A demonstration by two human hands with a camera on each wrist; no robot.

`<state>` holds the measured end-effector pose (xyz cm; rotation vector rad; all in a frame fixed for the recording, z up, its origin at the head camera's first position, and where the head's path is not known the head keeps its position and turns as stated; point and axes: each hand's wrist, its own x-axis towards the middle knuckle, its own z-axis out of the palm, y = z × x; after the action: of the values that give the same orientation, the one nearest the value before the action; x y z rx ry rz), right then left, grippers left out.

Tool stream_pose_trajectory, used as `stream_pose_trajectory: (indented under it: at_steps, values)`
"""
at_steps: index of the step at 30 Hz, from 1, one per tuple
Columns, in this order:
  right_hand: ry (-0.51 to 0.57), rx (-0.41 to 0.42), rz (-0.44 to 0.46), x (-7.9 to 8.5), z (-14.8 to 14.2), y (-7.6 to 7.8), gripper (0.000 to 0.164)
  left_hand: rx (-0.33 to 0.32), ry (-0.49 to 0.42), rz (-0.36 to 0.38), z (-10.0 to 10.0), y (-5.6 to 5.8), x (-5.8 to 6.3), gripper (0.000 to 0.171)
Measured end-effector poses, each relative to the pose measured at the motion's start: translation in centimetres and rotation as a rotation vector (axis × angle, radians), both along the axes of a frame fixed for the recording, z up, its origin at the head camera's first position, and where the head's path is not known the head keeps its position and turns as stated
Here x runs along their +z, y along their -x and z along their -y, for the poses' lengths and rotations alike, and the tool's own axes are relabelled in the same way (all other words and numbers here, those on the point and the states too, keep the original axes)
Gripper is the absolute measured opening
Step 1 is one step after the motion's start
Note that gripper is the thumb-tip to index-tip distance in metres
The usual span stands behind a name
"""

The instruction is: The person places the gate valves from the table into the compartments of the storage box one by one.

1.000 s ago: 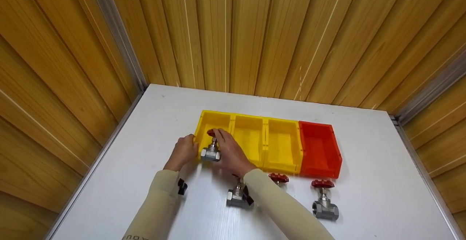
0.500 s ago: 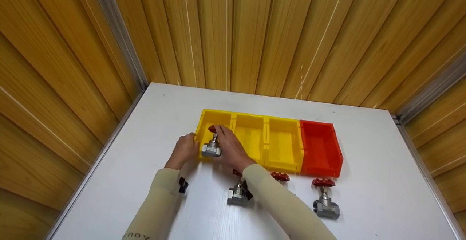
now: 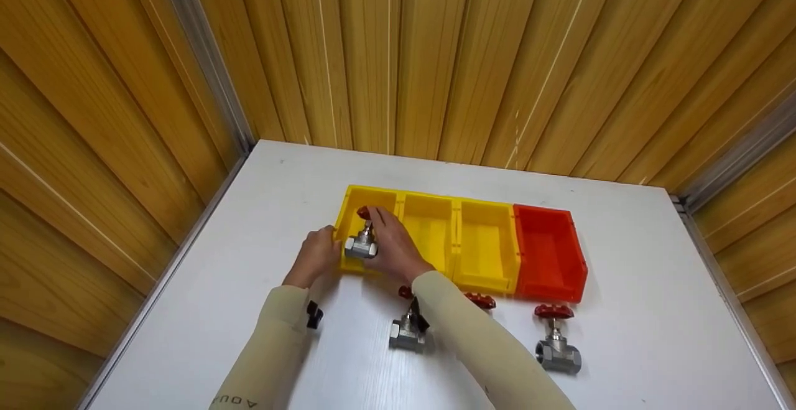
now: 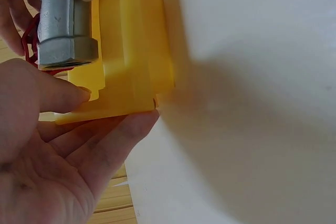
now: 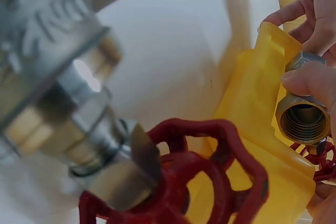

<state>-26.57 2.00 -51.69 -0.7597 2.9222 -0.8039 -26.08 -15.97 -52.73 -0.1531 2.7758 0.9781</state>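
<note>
My right hand (image 3: 397,247) grips a steel valve (image 3: 360,247) with a red handwheel (image 3: 364,213), held over the leftmost yellow bin (image 3: 380,198). In the right wrist view the thumb lies across the valve's body (image 5: 303,121), its threaded opening showing. With my left hand (image 3: 316,257) I pinch the bin's left wall. The left wrist view shows the thumb inside the yellow wall (image 4: 126,51) and the fingers against its outer side. The right fingers behind the valve are partly hidden.
Two more yellow bins (image 3: 429,218) and a red bin (image 3: 548,254) continue the row rightward. Nearer on the white table (image 3: 348,360) lie a valve (image 3: 407,335) by the right wrist, another whose handwheel (image 3: 480,301) shows behind the forearm, and one (image 3: 558,355) at the right.
My right hand has moved the valve slightly forward, farther over the leftmost yellow bin. The left hand keeps its hold on the bin wall.
</note>
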Motion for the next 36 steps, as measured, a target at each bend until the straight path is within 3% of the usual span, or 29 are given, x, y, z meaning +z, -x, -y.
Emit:
stream_pose_trajectory:
  at_steps: [8, 24, 33, 36]
  values:
    - [-0.007, -0.018, 0.060, 0.2, 0.0, 0.6, 0.106, 0.012, -0.012, 0.040, -0.1, 0.1, 0.1, 0.036]
    - [0.003, 0.003, 0.051, 0.0, 0.2, 1.6, 0.105, 0.037, -0.054, 0.093, 0.0, 0.2, 0.1, 0.035]
    - [-0.034, 0.018, 0.061, -0.1, 0.7, 2.1, 0.105, 0.026, -0.021, 0.046, 0.0, 0.0, 0.1, 0.038]
    - [-0.049, 0.015, 0.078, 0.0, 0.7, 2.4, 0.104, 0.029, -0.020, 0.061, -0.1, 0.1, 0.2, 0.039]
